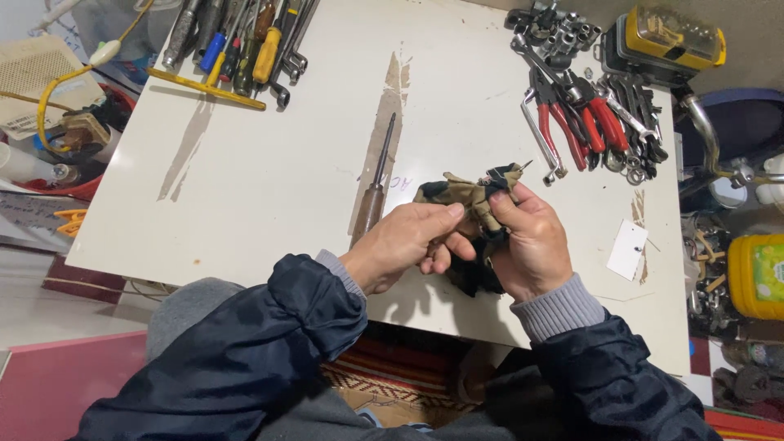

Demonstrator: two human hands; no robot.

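Observation:
Both my hands hold a crumpled camouflage-patterned rag (pixel 467 196) above the front of a white table (pixel 269 188). My left hand (pixel 404 245) pinches the rag's left side with fingers closed. My right hand (pixel 531 241) grips the rag's right side, and a thin metal tip (pixel 523 166) pokes out of the cloth above its thumb. What the rag wraps is hidden. A wooden-handled awl or file (pixel 376 184) lies on the table just left of my left hand.
Screwdrivers, wrenches and a yellow T-tool (pixel 237 49) lie at the table's back left. Red-handled pliers (pixel 584 122), sockets and spanners sit at the back right beside a yellow bit case (pixel 674 37). A white card (pixel 627 250) lies near the right edge. Clutter surrounds the table.

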